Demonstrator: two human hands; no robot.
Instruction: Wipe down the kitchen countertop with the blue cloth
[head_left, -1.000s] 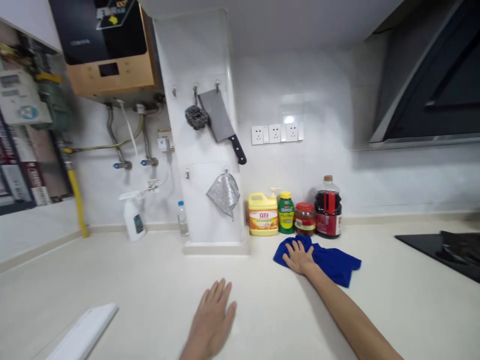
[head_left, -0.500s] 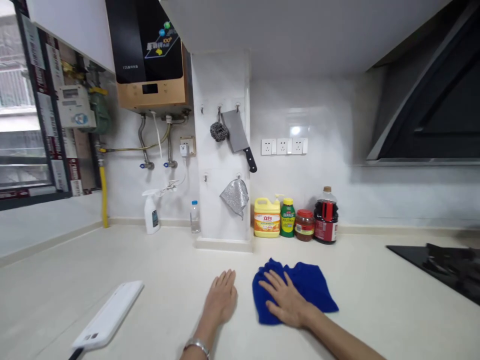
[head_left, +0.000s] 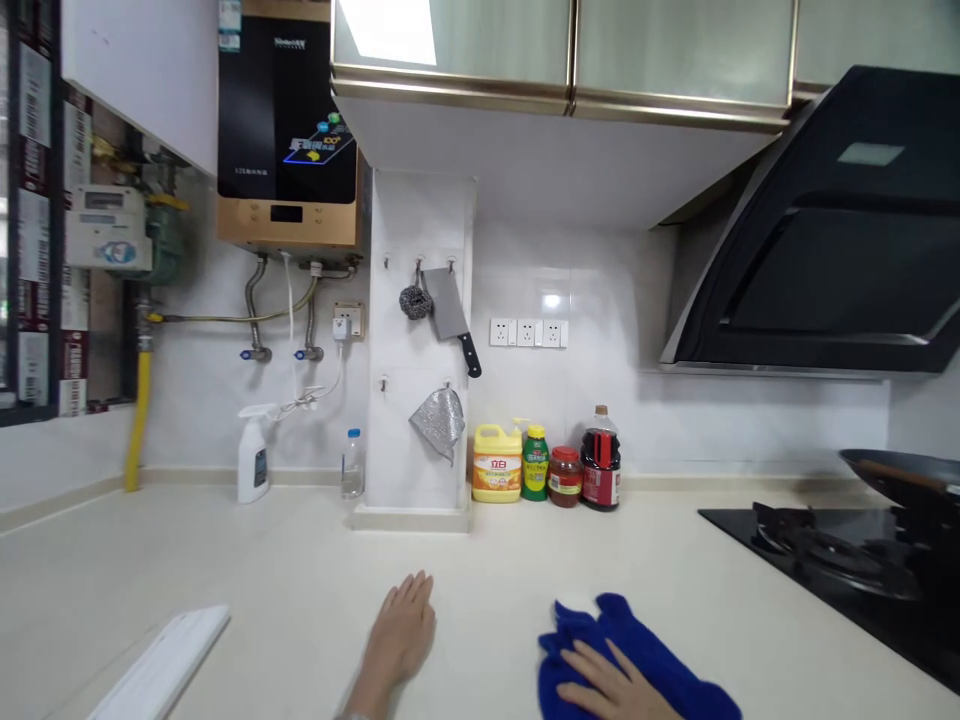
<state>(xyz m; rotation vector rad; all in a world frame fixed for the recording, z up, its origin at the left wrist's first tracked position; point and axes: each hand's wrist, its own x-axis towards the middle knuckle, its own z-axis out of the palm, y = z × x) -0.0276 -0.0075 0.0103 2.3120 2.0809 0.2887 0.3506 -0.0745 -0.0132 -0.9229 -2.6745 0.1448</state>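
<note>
Flat on a dark blue cloth (head_left: 667,668) rests my right hand (head_left: 611,682), fingers spread, pressing it against the pale countertop (head_left: 480,640). The cloth lies bunched at its far edge and reaches out to the right, its near part cut off by the frame. My left hand (head_left: 401,625) lies on the bare counter to the left of the cloth, fingers stretched out close together and holding nothing. Part of a bracelet shows at the left wrist.
A yellow detergent jug (head_left: 496,465), green bottle (head_left: 535,463), red-lidded jar (head_left: 565,478) and dark sauce bottle (head_left: 601,465) line the wall. A cleaver (head_left: 448,305) hangs on the pillar. Right is a gas stove (head_left: 832,550) with a wok (head_left: 900,475); left, a white power strip (head_left: 169,665).
The view has tilted up and turned right. My right hand has drawn the cloth nearer and rightward across the counter. My left hand stays flat on the counter.
</note>
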